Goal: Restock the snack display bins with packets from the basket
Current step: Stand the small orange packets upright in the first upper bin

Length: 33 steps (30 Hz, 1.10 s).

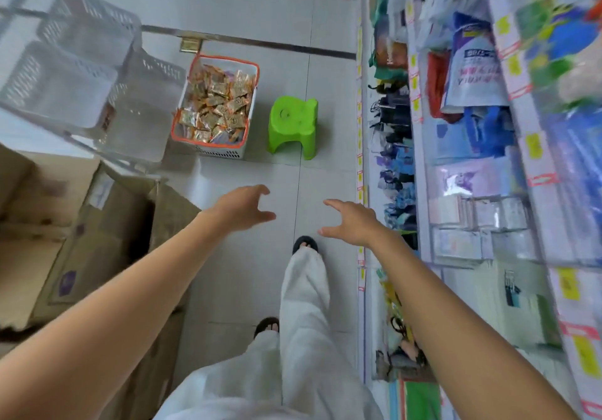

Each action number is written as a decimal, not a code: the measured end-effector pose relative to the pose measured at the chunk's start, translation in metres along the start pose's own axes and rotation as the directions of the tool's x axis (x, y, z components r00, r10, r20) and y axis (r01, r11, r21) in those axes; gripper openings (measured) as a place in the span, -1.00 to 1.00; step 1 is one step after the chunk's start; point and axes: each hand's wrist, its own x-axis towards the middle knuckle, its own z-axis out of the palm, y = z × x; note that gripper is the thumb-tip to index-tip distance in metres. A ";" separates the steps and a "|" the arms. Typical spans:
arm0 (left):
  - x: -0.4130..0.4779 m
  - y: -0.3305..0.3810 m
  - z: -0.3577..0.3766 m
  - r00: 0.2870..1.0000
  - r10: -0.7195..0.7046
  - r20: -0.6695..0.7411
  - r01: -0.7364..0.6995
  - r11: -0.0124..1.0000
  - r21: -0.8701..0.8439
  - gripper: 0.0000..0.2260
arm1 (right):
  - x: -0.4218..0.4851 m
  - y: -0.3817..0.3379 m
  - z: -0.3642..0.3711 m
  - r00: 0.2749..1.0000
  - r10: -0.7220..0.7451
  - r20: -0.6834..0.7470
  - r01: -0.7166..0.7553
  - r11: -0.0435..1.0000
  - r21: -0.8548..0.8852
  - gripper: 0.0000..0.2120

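Note:
A white basket with an orange rim [252, 88] stands on the tiled floor ahead, filled with several gold and orange snack packets [216, 103]. To its left a rack holds white perforated display bins [62, 84] that look empty. My left hand [242, 207] and my right hand [350, 222] are stretched forward over the floor, well short of the basket. Both have loosely spread fingers and hold nothing.
A green plastic stool [293, 128] stands just right of the basket. Cardboard boxes [91, 224] line the left side. Shelves of packaged goods [472, 126] run along the right. My legs in white trousers [303, 305] step along the aisle between them.

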 end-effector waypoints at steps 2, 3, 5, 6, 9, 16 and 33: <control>0.037 0.004 -0.020 1.000 -0.028 0.000 0.028 1.000 -0.010 -0.43 | 0.038 0.004 -0.030 1.000 -0.009 0.001 0.009 1.000 0.002 -0.27; 0.054 0.005 -0.031 0.999 -0.045 0.000 0.045 0.999 -0.011 -0.43 | 0.058 0.005 -0.046 1.000 -0.015 0.002 0.015 1.000 0.004 -0.26; 0.088 0.009 -0.054 0.997 -0.074 -0.008 0.074 0.997 -0.020 -0.43 | 0.097 0.004 -0.077 0.999 -0.034 -0.003 0.034 0.999 -0.001 -0.26; 0.104 0.011 -0.065 0.997 -0.078 -0.020 0.078 0.996 -0.033 -0.43 | 0.115 0.003 -0.090 0.999 -0.042 -0.007 0.042 0.999 -0.007 -0.26; 0.144 0.016 -0.098 0.996 -0.075 -0.048 0.071 0.993 -0.090 -0.45 | 0.161 -0.006 -0.127 0.998 -0.067 0.006 0.067 0.998 -0.021 -0.27; 0.231 -0.001 -0.164 0.992 -0.114 -0.063 0.103 0.982 -0.156 -0.43 | 0.263 -0.033 -0.198 0.990 -0.119 0.079 0.128 0.986 -0.108 -0.23; 0.435 -0.025 -0.305 0.970 -0.239 -0.049 0.214 0.929 -0.302 -0.45 | 0.496 -0.096 -0.365 0.965 -0.193 0.177 0.232 0.943 -0.239 -0.28</control>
